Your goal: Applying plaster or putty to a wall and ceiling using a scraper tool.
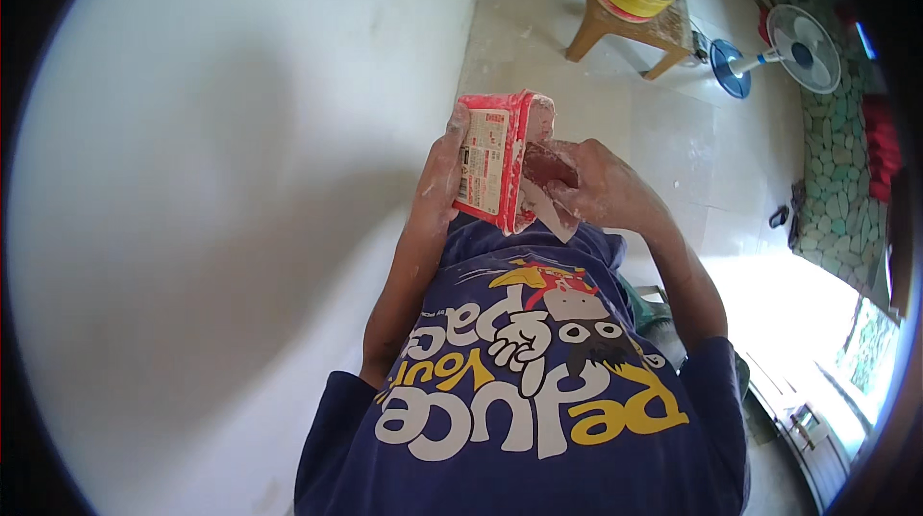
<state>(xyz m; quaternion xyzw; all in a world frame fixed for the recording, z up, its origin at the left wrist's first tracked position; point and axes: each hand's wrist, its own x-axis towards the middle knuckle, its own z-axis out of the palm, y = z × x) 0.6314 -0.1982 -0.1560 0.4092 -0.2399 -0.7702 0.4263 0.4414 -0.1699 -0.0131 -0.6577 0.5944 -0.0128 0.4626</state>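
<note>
Here the red plastic tub (495,160) is held at chest height near the white wall (212,179), the left hand (444,175) clasped around its side; the right hand (601,191) grips a putty scraper (548,189) in its mouth. Best keep the tub tilted steadily and scrape in one even stroke.
</note>
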